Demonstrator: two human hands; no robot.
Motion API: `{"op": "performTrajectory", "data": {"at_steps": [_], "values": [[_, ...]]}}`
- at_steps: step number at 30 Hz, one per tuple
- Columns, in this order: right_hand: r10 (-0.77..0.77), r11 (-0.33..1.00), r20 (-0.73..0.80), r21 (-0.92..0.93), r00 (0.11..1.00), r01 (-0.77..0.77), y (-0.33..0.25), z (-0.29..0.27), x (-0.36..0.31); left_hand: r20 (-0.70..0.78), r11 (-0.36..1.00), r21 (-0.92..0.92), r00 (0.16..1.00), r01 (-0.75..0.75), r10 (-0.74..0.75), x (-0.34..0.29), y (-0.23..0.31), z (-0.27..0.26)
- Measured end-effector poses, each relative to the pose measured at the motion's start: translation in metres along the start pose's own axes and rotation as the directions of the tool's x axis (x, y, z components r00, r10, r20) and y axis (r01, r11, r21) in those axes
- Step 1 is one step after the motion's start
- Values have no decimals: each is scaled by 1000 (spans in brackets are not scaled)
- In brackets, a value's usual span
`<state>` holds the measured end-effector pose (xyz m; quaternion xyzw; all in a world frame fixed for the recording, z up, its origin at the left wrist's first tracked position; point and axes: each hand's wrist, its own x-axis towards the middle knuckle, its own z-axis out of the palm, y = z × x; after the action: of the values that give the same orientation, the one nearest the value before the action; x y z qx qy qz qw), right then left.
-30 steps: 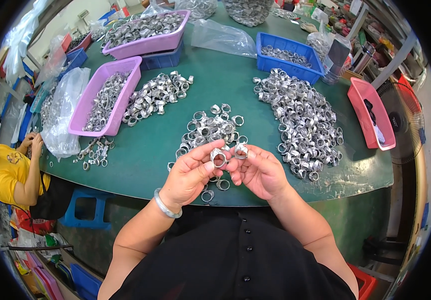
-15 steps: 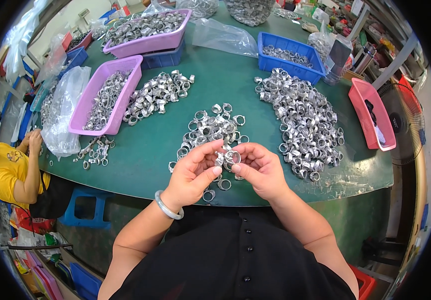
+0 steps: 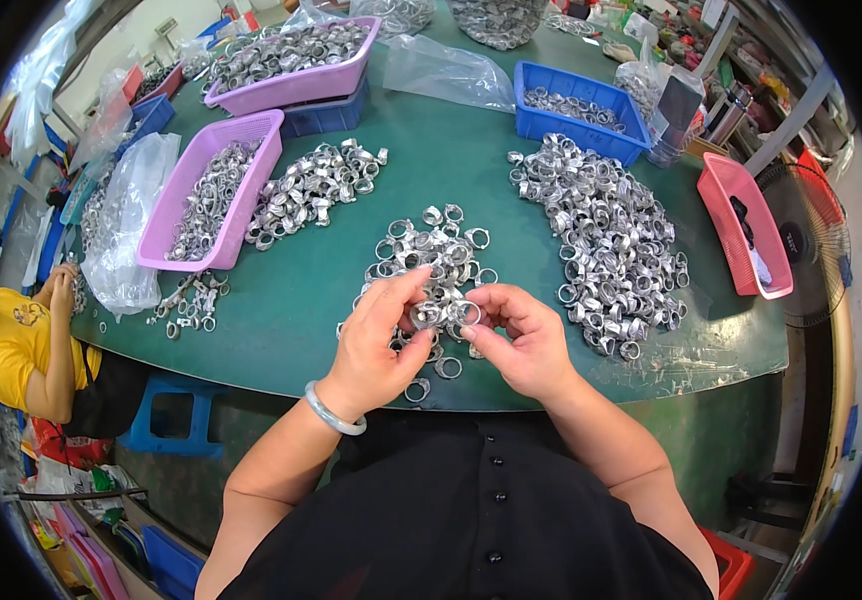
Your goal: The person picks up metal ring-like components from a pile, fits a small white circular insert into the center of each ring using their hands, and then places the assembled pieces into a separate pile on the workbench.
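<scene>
Silver-grey, shiny round metal ring (image 3: 454,315) is pinched by the right fingers (image 3: 492,347); left fingers (image 3: 415,350) pinch a second silver-grey metal ring (image 3: 423,317) just left

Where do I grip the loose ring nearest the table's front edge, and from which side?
I'd pinch the ring across its outer band, coming down from the front-edge side of the table. It seems to lie flat, its round opening facing up, and the left hand is just beyond it.
</scene>
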<state>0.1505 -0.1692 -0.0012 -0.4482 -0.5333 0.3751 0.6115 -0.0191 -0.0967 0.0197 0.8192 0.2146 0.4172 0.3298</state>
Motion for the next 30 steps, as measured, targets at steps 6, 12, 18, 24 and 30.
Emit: {"op": "performTrajectory", "data": {"at_steps": [6, 12, 18, 24, 30], "values": [[-29, 997, 11, -69, 1000, 30, 1, -1, 4, -16, 998, 59, 1000, 4, -3, 0, -1, -1], [-23, 993, 63, -111, 998, 30, 1, -4, 6, -26, 998, 65, 1000, 17, -16, 0, -3, -2], [35, 994, 67, -105, 997, -28, 6, -6, 7, -30, 991, 110, 997, 76, -73, 2, -1, -2], [-69, 888, 43, -452, 997, 81, 6, -10, 22, -39, 938, 338, 997, 76, -66, 5, -11, -6], [-246, 730, 45, -648, 968, 216, 6, -4, 53, -36, 874, 480, 997, 81, -73, 14, -15, -3]]}}
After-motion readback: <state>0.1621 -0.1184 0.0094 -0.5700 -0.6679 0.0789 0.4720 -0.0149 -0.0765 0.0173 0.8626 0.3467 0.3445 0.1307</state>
